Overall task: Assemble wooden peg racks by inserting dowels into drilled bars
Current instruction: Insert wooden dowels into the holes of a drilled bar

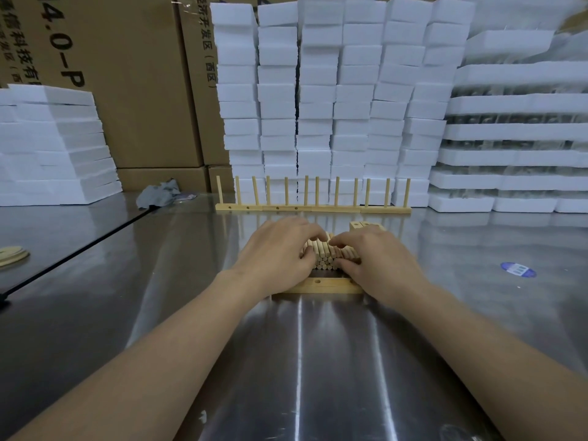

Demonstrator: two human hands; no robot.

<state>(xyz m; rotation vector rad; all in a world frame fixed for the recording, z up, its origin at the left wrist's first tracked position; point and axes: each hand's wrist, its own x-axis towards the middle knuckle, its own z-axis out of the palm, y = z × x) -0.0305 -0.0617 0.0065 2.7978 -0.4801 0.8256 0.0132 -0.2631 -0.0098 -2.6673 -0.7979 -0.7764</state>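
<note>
A pile of short wooden dowels (pixel 325 260) lies on the steel table, ends facing me. My left hand (pixel 280 249) curls over the pile's left side and my right hand (pixel 375 256) over its right, fingers bent round the dowels. In front of the pile lies a drilled wooden bar (pixel 318 285), flat, with a hole showing on top. Behind, a row of assembled peg racks (pixel 313 207) stands with several upright dowels. More bar ends (pixel 359 225) peek out past my right hand.
Stacks of white foam blocks (pixel 337 100) rise behind the racks, more at the left (pixel 54 144) and right (pixel 515 138). Cardboard boxes (pixel 127 84) stand behind. A grey cloth (pixel 159 193), a black strap (pixel 79 249), a wooden disc (pixel 12 254) and a blue sticker (pixel 518 269) lie on the table.
</note>
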